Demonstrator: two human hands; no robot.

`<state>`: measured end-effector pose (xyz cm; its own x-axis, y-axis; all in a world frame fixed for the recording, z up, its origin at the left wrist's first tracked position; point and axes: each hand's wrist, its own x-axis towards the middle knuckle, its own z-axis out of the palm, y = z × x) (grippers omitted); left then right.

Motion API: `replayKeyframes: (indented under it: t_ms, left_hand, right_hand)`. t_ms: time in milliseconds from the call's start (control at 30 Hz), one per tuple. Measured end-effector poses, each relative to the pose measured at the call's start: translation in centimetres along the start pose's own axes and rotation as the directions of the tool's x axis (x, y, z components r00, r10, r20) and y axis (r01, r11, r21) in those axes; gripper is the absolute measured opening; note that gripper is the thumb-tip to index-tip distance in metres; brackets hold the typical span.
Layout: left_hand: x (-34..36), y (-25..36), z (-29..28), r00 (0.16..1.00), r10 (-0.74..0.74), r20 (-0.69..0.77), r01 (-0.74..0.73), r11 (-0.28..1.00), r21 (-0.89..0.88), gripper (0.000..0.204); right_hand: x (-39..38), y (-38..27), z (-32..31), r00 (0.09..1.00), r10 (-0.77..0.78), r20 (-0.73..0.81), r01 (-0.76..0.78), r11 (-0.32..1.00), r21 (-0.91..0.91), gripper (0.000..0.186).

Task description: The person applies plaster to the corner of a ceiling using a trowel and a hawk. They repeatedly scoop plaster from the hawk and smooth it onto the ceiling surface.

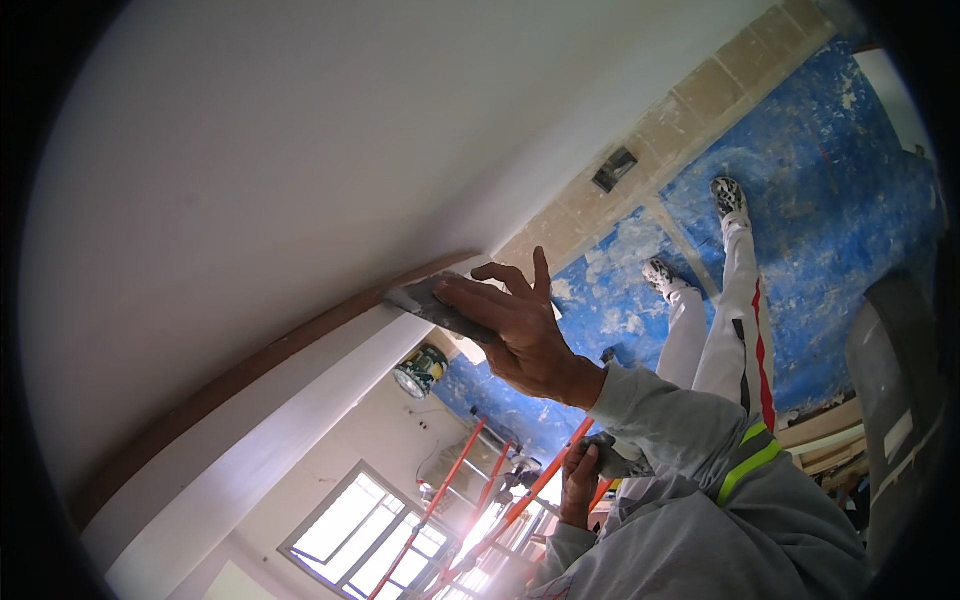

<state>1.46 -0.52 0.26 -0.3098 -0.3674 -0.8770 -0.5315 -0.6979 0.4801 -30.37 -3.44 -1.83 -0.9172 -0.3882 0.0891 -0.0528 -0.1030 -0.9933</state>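
While the bare right hand (525, 335) is holding it, a flat grey metal blade (445, 314) is seemingly touching a long brown strip (295, 341)

As the index and middle fingers (470, 300) are pressing on the blade, the ring and little fingers are spreading apart from it; the thumb is hiding from view. The strip is running along a smooth off-white surface (260, 150). Lower down, the bare left hand (578, 482) is gripping a grey, smeared tool (622, 460), its outline partly disappearing behind a grey sleeve (660, 415). Beyond, white-trousered legs (722, 345) are standing on a blue, pale-blotched floor (810, 250), and an orange-railed ladder (525, 505) is standing near a bright window (370, 530).
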Motion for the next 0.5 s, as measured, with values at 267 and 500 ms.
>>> replayKeyframes:
  t_ms: [267, 500]
  left_hand:
    - [0.2, 0.0, -0.1, 1.0, 0.02, -0.011, -0.02, 1.0, 0.024, 0.02]
    - [0.4, 0.6, 0.5, 1.0, 0.024, -0.003, -0.024, 0.998, 0.055, 0.021]
  right_hand:
    - [-3.2, -0.5, -2.0, 0.996, 0.029, 0.087, -0.028, 1.0, -0.011, 0.053]
    - [-1.5, 1.8, -1.2, 0.99, 0.137, -0.027, -0.134, 0.985, 0.112, 0.039]
